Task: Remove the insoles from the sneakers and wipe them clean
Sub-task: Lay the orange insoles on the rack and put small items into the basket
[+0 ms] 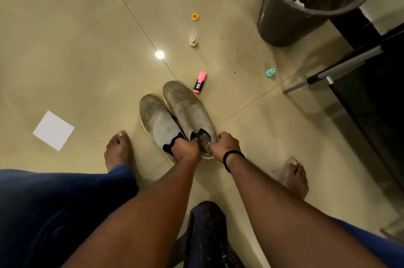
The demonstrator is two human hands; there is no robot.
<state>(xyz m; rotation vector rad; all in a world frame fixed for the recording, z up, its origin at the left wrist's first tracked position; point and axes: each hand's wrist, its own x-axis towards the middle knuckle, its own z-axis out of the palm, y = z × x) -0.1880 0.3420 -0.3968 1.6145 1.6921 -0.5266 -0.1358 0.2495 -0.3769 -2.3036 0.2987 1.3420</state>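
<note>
Two grey knit slip-on sneakers stand side by side on the tiled floor between my bare feet, toes pointing away from me. My left hand (pixel 184 149) sits at the heel openings, fingers curled on the collar of the right sneaker (pixel 185 106) and partly covering the heel of the left sneaker (pixel 156 121). My right hand (pixel 224 143), a black band on its wrist, grips the right side of the right sneaker's collar. The opening between the hands looks dark grey inside; I cannot make out an insole clearly. A white square sheet or wipe (pixel 53 130) lies flat on the floor to the left.
A pink highlighter (pixel 200 82) lies just beyond the sneakers' toes. A cream cap (pixel 193 41), a yellow cap (pixel 195 16) and a teal cap (pixel 270 72) are scattered farther out. A dark bin (pixel 290 20) stands at the back right, next to a black cabinet (pixel 371 97).
</note>
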